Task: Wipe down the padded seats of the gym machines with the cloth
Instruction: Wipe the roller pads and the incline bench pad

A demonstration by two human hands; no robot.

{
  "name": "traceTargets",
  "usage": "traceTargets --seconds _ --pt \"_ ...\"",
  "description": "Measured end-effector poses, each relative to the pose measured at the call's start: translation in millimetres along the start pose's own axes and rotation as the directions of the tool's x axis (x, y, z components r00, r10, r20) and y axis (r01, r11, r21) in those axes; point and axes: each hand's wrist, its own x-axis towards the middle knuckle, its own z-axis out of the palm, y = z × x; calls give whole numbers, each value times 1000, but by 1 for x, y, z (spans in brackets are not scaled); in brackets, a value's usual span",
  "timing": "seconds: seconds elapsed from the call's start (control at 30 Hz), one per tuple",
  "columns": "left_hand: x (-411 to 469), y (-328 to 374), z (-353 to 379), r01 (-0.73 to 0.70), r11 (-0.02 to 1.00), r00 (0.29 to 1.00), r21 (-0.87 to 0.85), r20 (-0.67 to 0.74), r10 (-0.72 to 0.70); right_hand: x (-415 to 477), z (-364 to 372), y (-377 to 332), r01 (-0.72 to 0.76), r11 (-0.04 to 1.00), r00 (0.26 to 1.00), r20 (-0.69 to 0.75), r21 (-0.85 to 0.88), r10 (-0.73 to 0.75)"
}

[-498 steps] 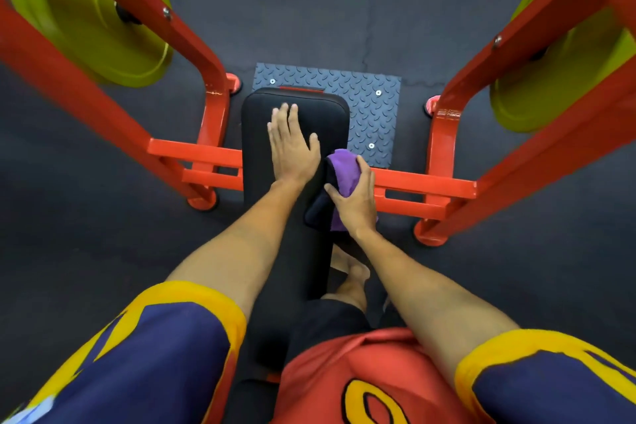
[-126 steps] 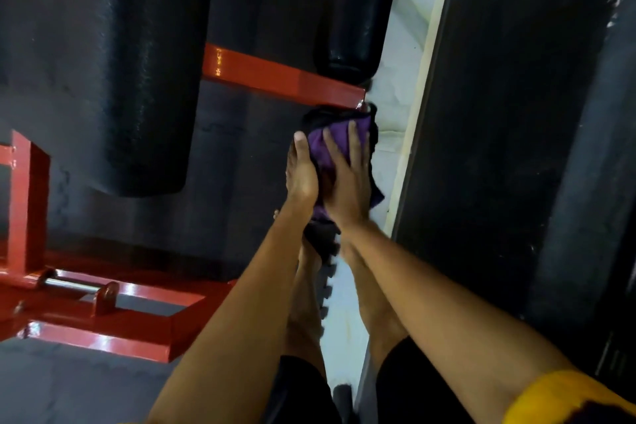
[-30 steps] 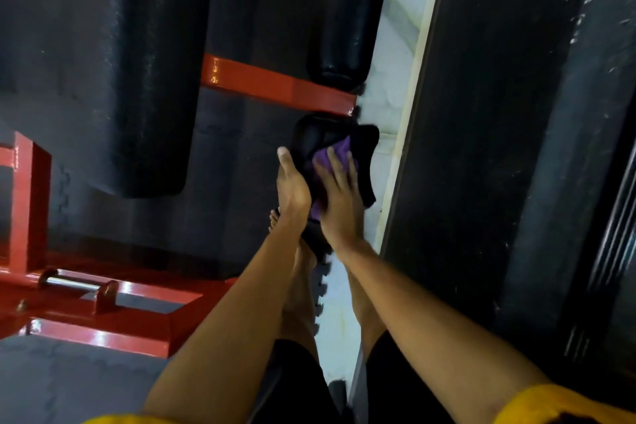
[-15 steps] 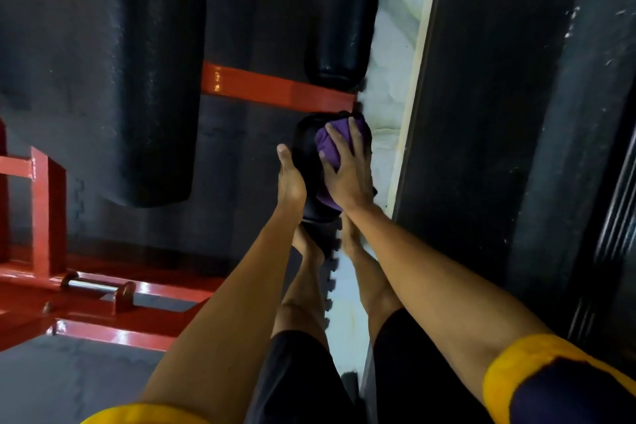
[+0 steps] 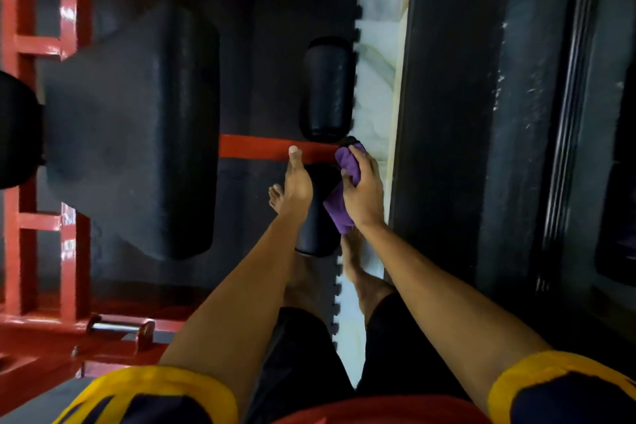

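The right hand [image 5: 361, 188] grips the bunched purple cloth [image 5: 344, 189] and presses it on the near black round roller pad [image 5: 316, 217]. A moment ago the cloth was up on top of this pad — now it has slid down the right side. The left hand [image 5: 298, 182] is flat and open, steadying the pad's left side, holding nothing. The view has tipped up too, so the far black roller pad [image 5: 328, 89] and the big black padded seat [image 5: 137, 127] show more. This pad looks nearly done — those probably come next.

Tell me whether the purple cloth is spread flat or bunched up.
Bunched up: the purple cloth is wadded in the right hand, pressed against the near black roller pad.
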Motion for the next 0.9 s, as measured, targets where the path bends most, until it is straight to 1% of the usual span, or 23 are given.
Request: traceTargets --seconds 0.07,0.1,0.2,0.23,0.27,0.37,0.43,0.47,0.53,0.6,0.67,0.73,0.8,0.87,0.9 --pt "-49 57 -2 -131 991 988 -20 80 132 11 -2 -14 0 1000 1000 4 5 0" --pt "-69 82 -1 -175 984 978 -39 107 178 17 -1 -23 12 1000 1000 -7 7 -12" --pt "-68 104 -1 -206 974 966 -98 140 219 34 -1 -41 8 1000 999 -31 -26 -8" --pt "-63 106 -2 -202 974 964 -103 155 216 39 -2 -46 -9 999 999 -35 -38 7" --pt "-68 117 -5 -197 979 965 -59 166 204 44 -2 -55 -18 999 998 -55 -37 16" --pt "-87 157 -13 -205 978 955 -21 214 205 64 -3 -78 -21 997 992 -127 -74 12" --pt "-89 173 -13 -202 979 956 -3 216 198 78 -2 -90 -15 994 988 -153 -105 -1" --pt "-88 180 -12 -195 981 957 19 223 186 85 -1 -95 1 992 988 -155 -125 -20" --pt "-87 194 -9 -240 970 944 41 243 223 102 4 -100 41 984 992 -114 -175 -62" --pt "-71 203 2 -268 963 934 38 254 250 127 13 -93 35 977 998 -47 -212 -46" --pt "-49 206 8 -269 962 935 39 248 252 142 25 -81 3 962 1000 -17 -272 -7" --pt "-24 208 14 -238 971 954 10 191 231 152 42 -65 -10 930 1000 -17 -367 4" --pt "-5 208 17 -221 975 961 -28 162 222 153 55 -52 -33 897 999 -38 -442 19" --pt "14 208 24 -212 975 958 -63 186 220 158 65 -42 -102 895 992 -109 -434 60" --pt "22 204 27 -199 979 956 -52 207 206 162 70 -36 -113 908 987 -151 -403 56"
